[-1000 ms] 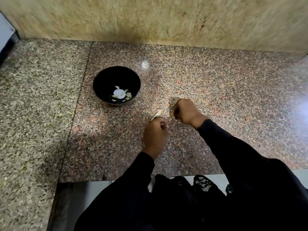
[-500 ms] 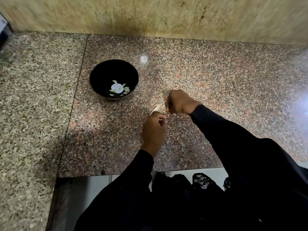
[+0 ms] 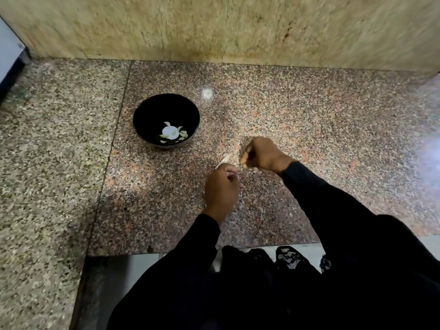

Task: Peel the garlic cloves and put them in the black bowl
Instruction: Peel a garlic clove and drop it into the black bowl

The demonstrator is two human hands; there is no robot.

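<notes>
**Mid-peel: skin coming off a clove, bowl up-left of the hands**

How to do it well (my read): keep the clove pinned in one hand & pull the skin w/ the other in a long strip, away from the clove, not tearing it into bits. Work over the counter (image 3: 309, 120), not over the bowl, so no skin drops in w/ the peeled ones. Check the clove is fully bare before it goes in.

Fingers: left hand (image 3: 221, 189) is curled tight, fingertips pinched together on a pale strip of garlic skin (image 3: 222, 161) that sticks out just beyond them, toward the bowl. Right hand (image 3: 264, 153) is also curled into a fist, just beside the left fingertips; a small pale bit shows at its fingertips, prob. the garlic clove (image 3: 243, 165), but too small & blurred to be sure.

Black bowl (image 3: 142, 120) sits well apart from both hands, beyond & left of the left fingertips. Peeled cloves (image 3: 183, 135) lie at its bottom.
</notes>
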